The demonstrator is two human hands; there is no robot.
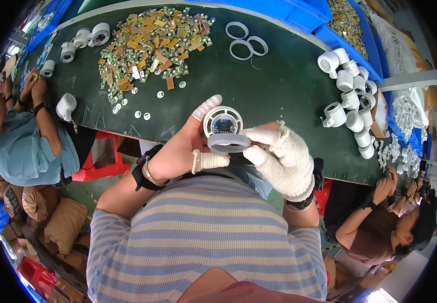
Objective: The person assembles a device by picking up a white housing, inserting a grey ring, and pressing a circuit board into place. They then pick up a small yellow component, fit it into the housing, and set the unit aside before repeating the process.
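My left hand (pixel 178 153), with white covers on thumb and finger, grips a round white housing (pixel 223 111) above the near edge of the green table. Inside the housing, a small blue circuit board (pixel 224 125) faces up. My right hand (pixel 289 164) wears a white knit glove with covered fingertips and pinches a white ring (pixel 230 147). The ring is tilted at the housing's near side and overlaps its lower rim. Whether it is seated there I cannot tell. My left thumb lies just below the ring.
Small circuit boards form a wide pile (pixel 152 43) at the far left, with several white discs (pixel 138 114) nearby. Three white rings (pixel 241 49) lie ahead. White housings (pixel 351 99) crowd the right side beside blue bins (pixel 347 48). Co-workers sit on both sides (pixel 31 136).
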